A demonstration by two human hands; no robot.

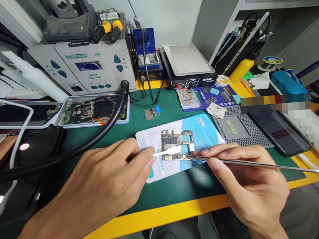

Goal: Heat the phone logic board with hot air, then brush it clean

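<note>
A phone circuit board [170, 140] lies on a white and blue printed card [201, 129] on the green mat. My left hand [111, 171] is closed on a white cotton swab [170, 151], whose flattened tip is over the middle of the board. From the other side, my right hand [247, 179] pinches a pair of metal tweezers [242, 161]. Their points meet the board's lower edge; whether they grip it I cannot tell. The far end of the tweezers sticks out to the right, past my palm.
A thick black hose [102, 135] runs from the hot air station [83, 66] across the left side. Behind the card lies a small flex part [152, 112]. A heating plate [188, 60] stands at the back, and a dark phone [279, 130] rests on the right.
</note>
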